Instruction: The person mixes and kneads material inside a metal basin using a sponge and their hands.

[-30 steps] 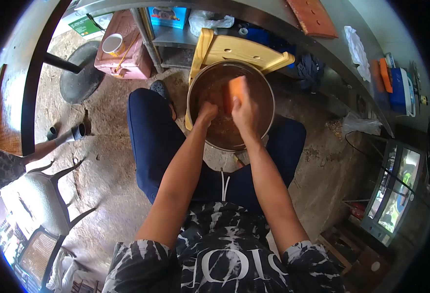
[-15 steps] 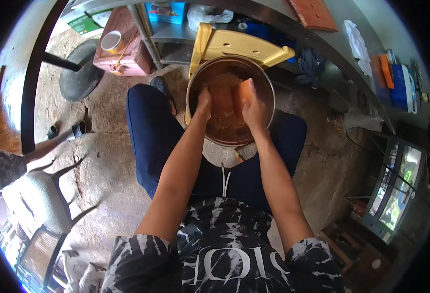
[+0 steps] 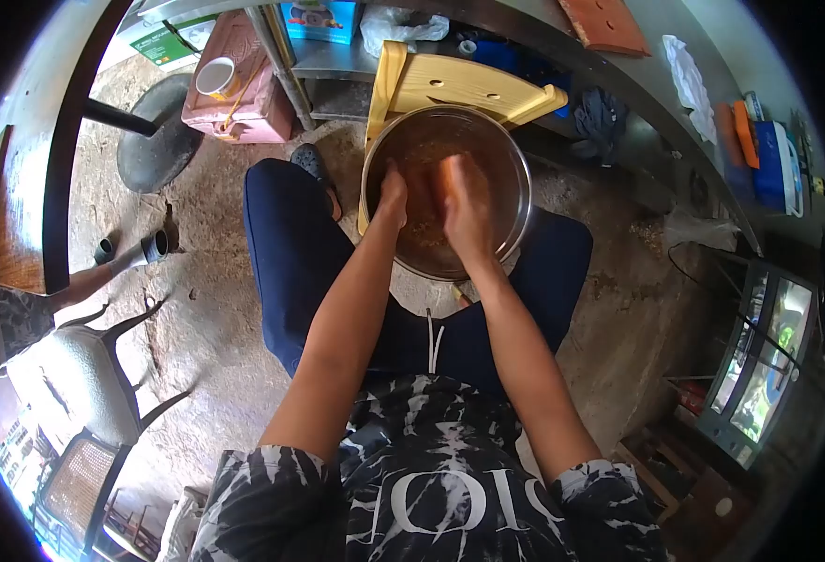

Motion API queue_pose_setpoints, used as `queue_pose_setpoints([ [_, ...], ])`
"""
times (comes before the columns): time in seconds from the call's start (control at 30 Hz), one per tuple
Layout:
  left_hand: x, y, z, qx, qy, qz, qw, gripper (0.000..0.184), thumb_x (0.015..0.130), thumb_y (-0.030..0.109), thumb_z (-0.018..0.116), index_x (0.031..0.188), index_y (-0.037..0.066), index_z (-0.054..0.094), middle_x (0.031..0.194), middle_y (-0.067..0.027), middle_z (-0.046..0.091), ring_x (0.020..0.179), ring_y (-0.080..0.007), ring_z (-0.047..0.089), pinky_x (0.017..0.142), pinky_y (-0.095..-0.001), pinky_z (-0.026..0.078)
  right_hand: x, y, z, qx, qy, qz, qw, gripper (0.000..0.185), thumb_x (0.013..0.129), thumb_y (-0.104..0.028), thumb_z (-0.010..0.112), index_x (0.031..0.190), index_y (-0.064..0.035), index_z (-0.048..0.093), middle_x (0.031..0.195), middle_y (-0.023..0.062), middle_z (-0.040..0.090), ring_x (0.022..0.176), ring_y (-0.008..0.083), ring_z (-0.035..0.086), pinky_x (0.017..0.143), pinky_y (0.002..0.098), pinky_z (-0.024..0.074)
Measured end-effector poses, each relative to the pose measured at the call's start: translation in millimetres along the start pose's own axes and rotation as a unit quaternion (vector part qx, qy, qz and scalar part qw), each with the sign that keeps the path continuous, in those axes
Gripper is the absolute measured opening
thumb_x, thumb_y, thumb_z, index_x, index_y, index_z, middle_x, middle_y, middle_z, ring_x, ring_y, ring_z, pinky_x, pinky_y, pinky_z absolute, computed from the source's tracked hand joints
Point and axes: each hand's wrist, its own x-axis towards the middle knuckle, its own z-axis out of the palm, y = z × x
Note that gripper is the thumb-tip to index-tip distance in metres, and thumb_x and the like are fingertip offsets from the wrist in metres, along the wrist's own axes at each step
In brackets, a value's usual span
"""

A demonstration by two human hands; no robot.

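A round metal pot [image 3: 517, 234] with brownish water inside stands between my knees. My right hand [image 3: 468, 211] is inside it, its fingers wrapped round an orange block [image 3: 447, 178] held on edge near the middle; whether it is a brick or a sponge I cannot make out. My left hand [image 3: 393, 195] reaches in at the pot's left side, close to the inner wall. Its thumb points up, while the other fingers are hidden, so its grip does not show.
Behind the pot is a yellow wooden chair [image 3: 450, 80]. A pink box [image 3: 234, 103] with a white cup [image 3: 216, 79] stands at the back left. An orange slab with holes [image 3: 604, 26] lies on the metal counter. Another person's leg [image 3: 94, 281] shows at left, near a light chair [image 3: 94, 384].
My right hand has moved left towards my left hand, turning the orange block more edge-on. The reddish-brown surface seen beside my left hand no longer shows clearly.
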Motion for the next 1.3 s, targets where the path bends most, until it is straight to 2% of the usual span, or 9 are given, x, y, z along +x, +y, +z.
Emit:
queue_pose_setpoints([
  [0.27, 13.0, -7.5, -4.1, -0.018, -0.028, -0.007, 0.999, 0.080, 0.103, 0.063, 0.027, 0.156, 0.003, 0.033, 0.159, -0.0117, 0.038, 0.144, -0.0278, 0.037, 0.117, -0.0395, 0.028, -16.2, -13.2, 12.3, 0.090, -0.035, 0.025, 0.995, 0.069, 0.092, 0.001, 0.057, 0.156, -0.0114, 0.034, 0.141, 0.0228, 0.055, 0.123, 0.0425, 0.058, 0.100, 0.0473, 0.0509],
  [0.37, 17.4, 0.0, 2.2, -0.020, -0.031, 0.002, 0.999, 0.069, 0.103, 0.063, 0.028, 0.150, 0.015, 0.044, 0.143, -0.0054, 0.053, 0.123, -0.0214, 0.055, 0.099, -0.0385, 0.046, -12.0, -3.0, 13.7, 0.092, -0.113, 0.055, 0.988, 0.066, 0.092, -0.002, 0.057, 0.154, -0.0090, 0.035, 0.145, 0.0228, 0.051, 0.127, 0.0413, 0.055, 0.102, 0.0458, 0.0499],
  [0.5, 19.2, -8.0, -1.3, -0.016, 0.007, 0.000, 1.000, 0.072, 0.102, 0.064, 0.029, 0.152, 0.014, 0.040, 0.148, -0.0091, 0.049, 0.129, -0.0241, 0.052, 0.105, -0.0389, 0.042, 3.6, -1.7, -9.4, 0.040, 0.061, 0.044, 0.996, 0.067, 0.093, -0.005, 0.059, 0.154, -0.0027, 0.032, 0.148, 0.0235, 0.049, 0.135, 0.0389, 0.049, 0.109, 0.0410, 0.0440],
  [0.63, 13.4, -3.0, -0.1, -0.016, -0.059, 0.006, 0.998, 0.070, 0.104, 0.061, 0.029, 0.154, 0.012, 0.038, 0.151, -0.0101, 0.047, 0.131, -0.0262, 0.050, 0.109, -0.0395, 0.039, 11.4, 20.5, -23.2, -0.011, -0.130, 0.102, 0.986, 0.068, 0.093, -0.005, 0.060, 0.154, -0.0015, 0.031, 0.151, 0.0228, 0.046, 0.135, 0.0385, 0.049, 0.108, 0.0407, 0.0448],
  [0.83, 26.9, -16.0, 1.3, 0.038, -0.026, 0.011, 0.999, 0.072, 0.104, 0.060, 0.030, 0.154, 0.009, 0.037, 0.149, -0.0125, 0.048, 0.132, -0.0292, 0.049, 0.109, -0.0395, 0.038, 9.0, 21.9, -23.3, -0.100, 0.134, -0.009, 0.986, 0.076, 0.088, -0.003, 0.064, 0.156, -0.0162, 0.033, 0.136, 0.0248, 0.058, 0.110, 0.0467, 0.063, 0.092, 0.0492, 0.0534],
  [0.97, 21.2, -7.0, 3.8, 0.010, -0.084, 0.085, 0.993, 0.072, 0.104, 0.060, 0.030, 0.152, 0.008, 0.040, 0.150, -0.0135, 0.047, 0.134, -0.0289, 0.048, 0.110, -0.0382, 0.038, 14.2, 27.2, -19.7, 0.052, -0.140, 0.198, 0.969, 0.068, 0.091, -0.007, 0.063, 0.152, -0.0017, 0.036, 0.145, 0.0228, 0.051, 0.131, 0.0399, 0.052, 0.109, 0.0445, 0.0415],
  [1.03, 24.8, -13.5, -0.1, 0.044, 0.001, -0.019, 0.999, 0.070, 0.104, 0.059, 0.032, 0.150, 0.007, 0.043, 0.146, -0.0131, 0.050, 0.133, -0.0275, 0.048, 0.109, -0.0358, 0.038, 10.7, 18.1, -23.4, -0.044, 0.106, 0.027, 0.993, 0.068, 0.091, -0.008, 0.064, 0.153, -0.0101, 0.038, 0.145, 0.0207, 0.053, 0.124, 0.0408, 0.057, 0.102, 0.0457, 0.0474],
  [1.17, 29.7, -12.0, 6.0, 0.059, -0.037, 0.021, 0.997, 0.068, 0.105, 0.057, 0.033, 0.148, 0.007, 0.046, 0.144, -0.0127, 0.053, 0.132, -0.0268, 0.049, 0.109, -0.0353, 0.039, 10.9, 31.6, -9.2, 0.038, -0.114, 0.066, 0.991, 0.068, 0.091, -0.010, 0.063, 0.154, -0.0086, 0.037, 0.144, 0.0209, 0.053, 0.125, 0.0396, 0.057, 0.102, 0.0426, 0.0487],
  [1.3, 19.7, -16.8, -3.0, 0.005, -0.058, 0.022, 0.998, 0.072, 0.106, 0.055, 0.029, 0.156, 0.003, 0.033, 0.159, -0.0150, 0.037, 0.144, -0.0316, 0.037, 0.115, -0.0405, 0.030, 16.4, 10.5, -15.9, 0.016, 0.023, 0.097, 0.995, 0.069, 0.092, -0.009, 0.063, 0.155, -0.0158, 0.036, 0.144, 0.0176, 0.055, 0.121, 0.0394, 0.060, 0.096, 0.0433, 0.0522],
])
